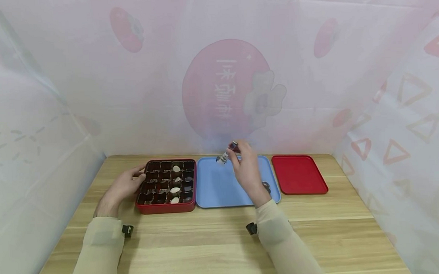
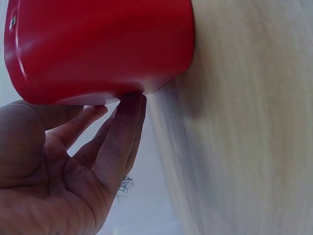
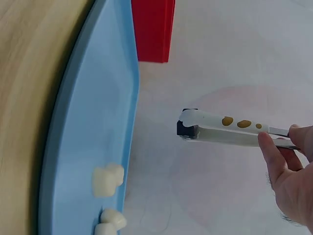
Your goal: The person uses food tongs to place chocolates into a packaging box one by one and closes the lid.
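My right hand (image 1: 247, 172) pinches the handle end of white tongs (image 3: 225, 122) with brown spots, held above the blue tray (image 1: 221, 189). Between the tong tips sits a dark square chocolate (image 3: 187, 128). At the left, my left hand (image 1: 126, 184) touches the side of the red box (image 1: 165, 209) with its fingertips, seen closely in the left wrist view. A dark compartment insert (image 1: 165, 166) fills this box. White chocolates (image 1: 175, 190) lie in its third column and dark chocolates (image 1: 188, 187) in the rightmost one.
Dark round pieces (image 1: 266, 186) lie on the blue tray, partly behind my right wrist. White pieces (image 3: 107, 180) also rest there in the right wrist view. A shallow red tray (image 1: 300, 174) stands to the right. Printed cloth (image 1: 161, 127) hangs behind the wooden table (image 1: 187, 247).
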The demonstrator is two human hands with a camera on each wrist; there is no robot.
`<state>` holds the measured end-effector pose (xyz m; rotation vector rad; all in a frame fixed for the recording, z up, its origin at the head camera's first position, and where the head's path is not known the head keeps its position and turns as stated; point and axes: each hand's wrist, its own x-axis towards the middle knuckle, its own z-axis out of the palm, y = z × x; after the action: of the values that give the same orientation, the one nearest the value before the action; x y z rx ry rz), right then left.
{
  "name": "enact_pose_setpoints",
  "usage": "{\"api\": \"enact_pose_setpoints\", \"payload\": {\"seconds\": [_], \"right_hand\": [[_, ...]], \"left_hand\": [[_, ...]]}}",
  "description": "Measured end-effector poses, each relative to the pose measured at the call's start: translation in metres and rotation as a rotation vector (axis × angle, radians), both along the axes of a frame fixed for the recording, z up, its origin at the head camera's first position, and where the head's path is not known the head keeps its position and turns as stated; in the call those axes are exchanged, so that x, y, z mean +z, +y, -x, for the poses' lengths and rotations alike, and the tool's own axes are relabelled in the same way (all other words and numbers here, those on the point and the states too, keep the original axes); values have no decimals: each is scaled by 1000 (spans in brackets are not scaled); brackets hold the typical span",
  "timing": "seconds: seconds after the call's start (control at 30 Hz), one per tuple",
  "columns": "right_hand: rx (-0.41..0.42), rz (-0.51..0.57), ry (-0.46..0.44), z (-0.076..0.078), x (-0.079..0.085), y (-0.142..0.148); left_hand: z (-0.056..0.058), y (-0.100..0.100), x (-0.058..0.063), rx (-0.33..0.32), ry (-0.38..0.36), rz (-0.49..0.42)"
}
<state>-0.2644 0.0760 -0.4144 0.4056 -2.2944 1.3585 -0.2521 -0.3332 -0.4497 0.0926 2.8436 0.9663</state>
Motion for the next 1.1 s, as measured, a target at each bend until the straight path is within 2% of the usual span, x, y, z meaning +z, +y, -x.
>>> {"api": "enact_pose_setpoints", "payload": {"seconds": [0.27, 0.47, 0.73, 1.1], "right_hand": [[68, -65, 8, -19, 12, -24], [107, -111, 58, -30, 19, -42], [227, -74, 44, -42, 19, -67], [291, -187, 130, -55, 18, -100]], "left_hand": [[-1, 0, 0, -7, -2, 0], [0, 0, 0, -8, 2, 6], [-1, 0, 1, -11, 12, 25], [0, 0, 1, -8, -13, -6]]}}
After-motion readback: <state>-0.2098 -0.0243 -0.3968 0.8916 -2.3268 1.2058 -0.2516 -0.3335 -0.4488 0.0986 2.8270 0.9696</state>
